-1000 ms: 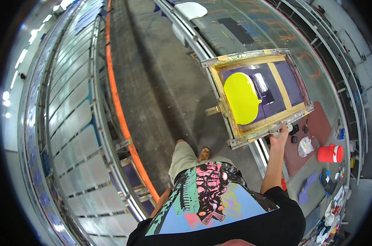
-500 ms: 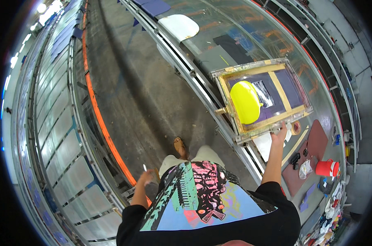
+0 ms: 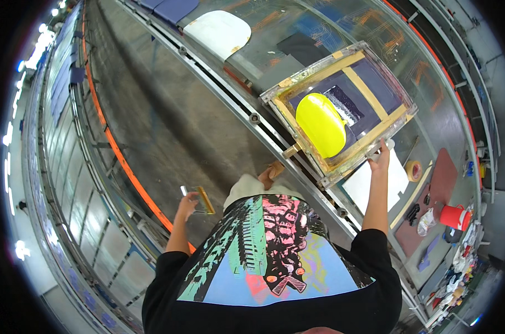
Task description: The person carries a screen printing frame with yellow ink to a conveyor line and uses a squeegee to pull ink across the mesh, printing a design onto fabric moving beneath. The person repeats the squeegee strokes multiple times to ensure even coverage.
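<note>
My left hand [image 3: 187, 206] is closed on a squeegee [image 3: 205, 198] with an amber strip and silvery metal parts, held low over the floor. My right hand [image 3: 380, 156] grips the near side of a screen printing frame [image 3: 405, 114] at a pale fitting. The frame's purple mesh has tan tape strips, a puddle of bright yellow ink [image 3: 321, 127] and a dark glossy patch. The frame is over the long table at my right, its left corner at the metal rail [image 3: 255, 118]. Under my right hand lies a white sheet [image 3: 369, 183] beside a tape roll [image 3: 413, 170].
A white board [image 3: 216, 33], dark sheets [image 3: 300, 50] and purple pieces lie farther along. Near me are a maroon mat [image 3: 447, 167], a red jug [image 3: 454, 217] and clutter. Another long platen table [image 3: 91, 234] with an orange rail [image 3: 122, 161] runs along my left, beyond the walkway.
The frame has moved further along the table, uncovering the white sheet and tape roll. My left hand has risen from low at my side into view with the squeegee. My feet have stepped.
</note>
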`<action>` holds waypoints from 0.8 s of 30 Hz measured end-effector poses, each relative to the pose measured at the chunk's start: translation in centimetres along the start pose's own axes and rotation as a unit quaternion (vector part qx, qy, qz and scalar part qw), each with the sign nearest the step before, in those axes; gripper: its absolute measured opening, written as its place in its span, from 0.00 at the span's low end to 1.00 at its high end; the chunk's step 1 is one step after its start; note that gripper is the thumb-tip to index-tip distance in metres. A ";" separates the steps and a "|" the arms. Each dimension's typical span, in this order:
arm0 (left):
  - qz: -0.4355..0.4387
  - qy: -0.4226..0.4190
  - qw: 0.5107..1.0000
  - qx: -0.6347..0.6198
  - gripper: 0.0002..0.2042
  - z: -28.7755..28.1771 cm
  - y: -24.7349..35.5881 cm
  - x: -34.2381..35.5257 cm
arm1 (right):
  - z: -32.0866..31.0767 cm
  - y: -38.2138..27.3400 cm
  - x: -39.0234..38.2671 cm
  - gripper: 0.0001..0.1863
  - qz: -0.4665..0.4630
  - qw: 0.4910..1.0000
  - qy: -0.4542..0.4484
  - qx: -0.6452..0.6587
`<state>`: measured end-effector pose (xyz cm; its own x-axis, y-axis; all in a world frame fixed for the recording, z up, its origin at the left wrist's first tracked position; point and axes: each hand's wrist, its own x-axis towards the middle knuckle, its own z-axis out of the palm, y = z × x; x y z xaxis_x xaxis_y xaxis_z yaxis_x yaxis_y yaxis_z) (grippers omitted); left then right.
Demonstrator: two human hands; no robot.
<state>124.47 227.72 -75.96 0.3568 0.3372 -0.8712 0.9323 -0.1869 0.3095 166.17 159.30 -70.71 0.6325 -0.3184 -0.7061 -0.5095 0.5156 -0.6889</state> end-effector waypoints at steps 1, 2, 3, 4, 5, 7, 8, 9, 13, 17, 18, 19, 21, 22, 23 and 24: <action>0.033 0.004 0.999 -0.007 0.21 0.3 -0.3 -1.2 | 1.8 0.2 -0.9 0.24 0.003 0.999 -0.035 -0.003; 0.070 0.000 0.997 -0.011 0.22 1.2 -0.9 -1.5 | 3.3 0.0 -1.0 0.22 0.001 0.997 -0.070 0.012; 0.102 -0.014 0.995 -0.015 0.23 3.0 -2.1 -1.5 | 3.7 -0.1 -0.8 0.22 -0.010 0.998 -0.052 -0.014; 0.089 -0.029 0.995 -0.028 0.23 4.1 -2.5 -1.0 | 4.6 -0.4 -0.3 0.22 -0.027 0.998 -0.042 -0.036; 0.074 -0.042 0.996 -0.040 0.24 4.9 -2.7 -0.9 | 5.0 -0.5 -0.1 0.22 -0.018 0.998 -0.025 -0.049; 0.098 -0.050 0.994 0.000 0.29 5.0 -3.6 -1.1 | 5.4 -0.1 -0.4 0.22 -0.003 0.998 -0.040 -0.045; 0.128 -0.040 0.991 0.013 0.31 4.8 -3.9 -1.0 | 5.7 -0.4 -0.1 0.21 -0.003 0.998 -0.047 -0.046; 0.163 -0.036 0.986 0.026 0.34 4.7 -3.0 -0.6 | 5.7 -0.7 1.0 0.21 -0.008 0.998 -0.051 -0.046; 0.158 0.064 0.975 0.143 0.44 2.8 4.4 -3.6 | 6.3 -1.7 1.2 0.19 -0.034 0.996 -0.066 -0.058; 0.167 0.117 0.970 0.130 0.40 1.0 16.8 -9.3 | 5.3 -4.6 2.9 0.16 -0.064 0.990 -0.052 -0.112; 0.210 0.130 0.961 0.126 0.37 0.7 19.5 -9.4 | 6.0 -6.3 4.0 0.16 -0.068 0.987 -0.050 -0.136; 0.252 0.148 0.948 0.123 0.34 -0.6 22.5 -9.7 | 8.4 -7.8 3.9 0.16 -0.094 0.987 -0.033 -0.123; 0.289 0.086 0.953 0.022 0.29 -2.1 32.3 -10.0 | 9.7 -13.1 3.0 0.17 -0.133 0.976 -0.021 -0.173; 0.298 0.058 0.952 -0.034 0.26 -1.9 35.1 -11.2 | 9.6 -13.9 1.9 0.17 -0.148 0.967 -0.021 -0.206; 0.276 0.032 0.952 -0.132 0.25 -1.5 37.1 -13.4 | 10.1 -12.4 -0.7 0.19 -0.168 0.961 -0.011 -0.221; 0.251 0.002 0.941 -0.227 0.23 -0.1 39.1 -15.7 | 8.9 -10.8 -1.5 0.20 -0.164 0.958 -0.001 -0.236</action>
<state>155.38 215.24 -50.15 0.7590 0.3145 -0.5701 0.5741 0.0898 0.8138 175.89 161.31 -60.78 0.8040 -0.4007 -0.4394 -0.4902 -0.0282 -0.8711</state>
